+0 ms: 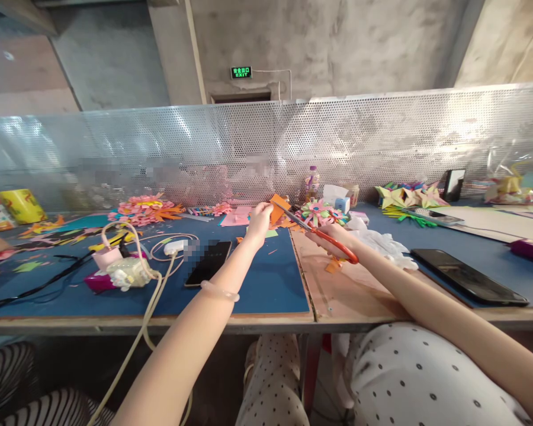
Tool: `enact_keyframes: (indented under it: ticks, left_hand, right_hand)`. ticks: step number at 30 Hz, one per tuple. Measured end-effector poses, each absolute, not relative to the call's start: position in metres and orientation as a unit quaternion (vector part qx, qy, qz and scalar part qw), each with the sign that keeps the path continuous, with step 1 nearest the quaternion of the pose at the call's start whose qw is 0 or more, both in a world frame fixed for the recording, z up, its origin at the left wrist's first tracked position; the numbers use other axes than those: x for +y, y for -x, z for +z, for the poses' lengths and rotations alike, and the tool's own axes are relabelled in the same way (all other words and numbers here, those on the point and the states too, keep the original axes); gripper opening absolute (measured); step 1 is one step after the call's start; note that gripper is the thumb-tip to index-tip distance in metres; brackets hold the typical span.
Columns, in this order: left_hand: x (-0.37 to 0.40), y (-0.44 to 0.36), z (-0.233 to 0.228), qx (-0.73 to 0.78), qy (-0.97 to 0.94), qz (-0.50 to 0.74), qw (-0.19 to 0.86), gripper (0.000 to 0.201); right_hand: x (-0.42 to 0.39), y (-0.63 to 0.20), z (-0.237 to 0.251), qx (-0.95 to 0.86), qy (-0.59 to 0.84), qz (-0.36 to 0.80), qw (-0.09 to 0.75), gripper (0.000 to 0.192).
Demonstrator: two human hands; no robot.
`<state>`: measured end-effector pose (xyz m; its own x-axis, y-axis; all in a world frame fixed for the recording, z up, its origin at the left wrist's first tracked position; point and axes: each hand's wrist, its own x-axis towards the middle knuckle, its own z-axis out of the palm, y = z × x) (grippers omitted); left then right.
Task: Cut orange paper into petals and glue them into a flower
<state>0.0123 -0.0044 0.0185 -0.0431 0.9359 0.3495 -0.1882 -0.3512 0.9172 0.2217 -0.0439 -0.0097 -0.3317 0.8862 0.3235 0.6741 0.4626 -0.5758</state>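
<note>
Green sign [240, 72] above the wall reads "EXIT".

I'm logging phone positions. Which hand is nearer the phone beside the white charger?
Left. The left hand hovers just up-right of that phone; the right hand, holding scissors, is farther right.

One head-worn camera looks forward and down, close over the blue-matted wooden worktop [266, 290], facing a perforated metal screen [382, 142].
</note>
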Motion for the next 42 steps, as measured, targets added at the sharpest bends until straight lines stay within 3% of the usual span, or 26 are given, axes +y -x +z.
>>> enact_keyframes:
  ticks: [16, 29, 42]
  left_hand:
    - [-0.001, -0.011, 0.018, 0.291, -0.506, 0.617, 0.528, 0.002]
    - [-0.005, -0.011, 0.021, 0.362, -0.553, 0.637, 0.397, 0.010]
    - [-0.006, -0.012, 0.022, 0.372, -0.551, 0.642, 0.382, 0.013]
  right_hand:
    - [-0.050, -0.219, -0.005, -0.785, 0.508, 0.185, 0.302, 0.051]
    - [-0.053, -0.217, -0.003, -0.786, 0.507, 0.185, 0.302, 0.051]
    - [-0.045, -0.220, -0.011, -0.800, 0.484, 0.168, 0.313, 0.052]
